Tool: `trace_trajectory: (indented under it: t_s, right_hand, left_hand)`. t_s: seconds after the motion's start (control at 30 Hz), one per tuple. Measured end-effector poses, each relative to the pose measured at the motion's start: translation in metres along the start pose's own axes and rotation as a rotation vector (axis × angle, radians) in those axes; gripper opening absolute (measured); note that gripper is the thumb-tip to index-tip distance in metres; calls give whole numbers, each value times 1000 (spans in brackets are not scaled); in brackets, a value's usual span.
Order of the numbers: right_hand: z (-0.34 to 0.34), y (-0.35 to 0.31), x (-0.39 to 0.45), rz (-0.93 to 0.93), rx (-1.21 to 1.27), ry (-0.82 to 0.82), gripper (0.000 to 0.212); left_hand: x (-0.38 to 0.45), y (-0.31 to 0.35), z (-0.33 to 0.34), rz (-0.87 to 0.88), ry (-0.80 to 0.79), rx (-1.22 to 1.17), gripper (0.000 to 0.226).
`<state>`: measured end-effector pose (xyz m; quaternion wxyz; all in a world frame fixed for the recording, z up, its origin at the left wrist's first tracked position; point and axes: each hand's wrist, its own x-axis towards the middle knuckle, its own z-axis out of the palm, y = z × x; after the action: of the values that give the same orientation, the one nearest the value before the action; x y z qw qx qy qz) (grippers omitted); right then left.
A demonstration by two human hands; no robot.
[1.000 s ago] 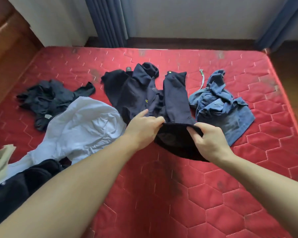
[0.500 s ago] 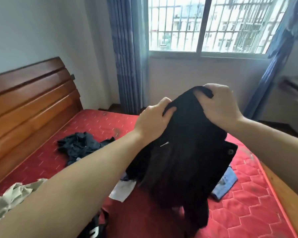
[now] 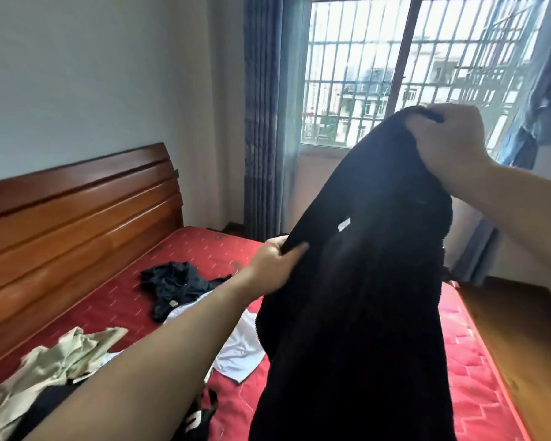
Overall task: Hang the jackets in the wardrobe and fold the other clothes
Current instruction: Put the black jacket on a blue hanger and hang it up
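Holding aloft: we have the black garment raised in front of us above the red mattress, its long axis hanging down, top edge slanting from high right to lower left.
Bed: the mattress lies against a wooden headboard — a dark crumpled garment, a white garment and a beige garment lie spread on it, none folded that we can see.
Right hand: fingers curled over the upper corner of the black garment, the high point of the grip.
Left hand: thumb and fingers pinching the garment's left edge, lower and nearer the bed.
Next move, in our judgement: the cloth hangs between both hands; the wardrobe is out of view, so hanging means carrying it off the bed.
Containers: none in view — nothing to report inside any.
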<state>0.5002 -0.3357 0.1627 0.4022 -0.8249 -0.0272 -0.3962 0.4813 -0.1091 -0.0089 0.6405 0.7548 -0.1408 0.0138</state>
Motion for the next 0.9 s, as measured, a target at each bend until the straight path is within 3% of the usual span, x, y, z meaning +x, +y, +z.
trace_trajectory:
  t_s: [0.17, 0.37, 0.47, 0.57, 0.63, 0.8, 0.9]
  right_hand:
    - [-31, 33, -59, 114, 127, -173, 27]
    - [-57, 75, -144, 188, 150, -393, 35]
    - [-61, 63, -169, 210, 202, -441, 35]
    - [-57, 17, -186, 206, 325, -653, 14]
    - [-60, -30, -198, 100, 421, -689, 7]
    - [-82, -137, -260, -497, 437, -585, 23]
    - [-69, -176, -299, -484, 503, -649, 13]
  left_hand:
    - [-58, 74, 5, 84, 122, 7, 17]
    - [-124, 151, 41, 55, 225, 156, 17]
    - [-163, 189, 30, -2, 343, 203, 17]
    - [-197, 222, 8, -30, 479, 283, 25]
    - [-222, 241, -3, -50, 538, 346, 16]
    - [-287, 283, -32, -36, 737, 357, 15]
    - [-343, 310, -56, -85, 844, 310, 22]
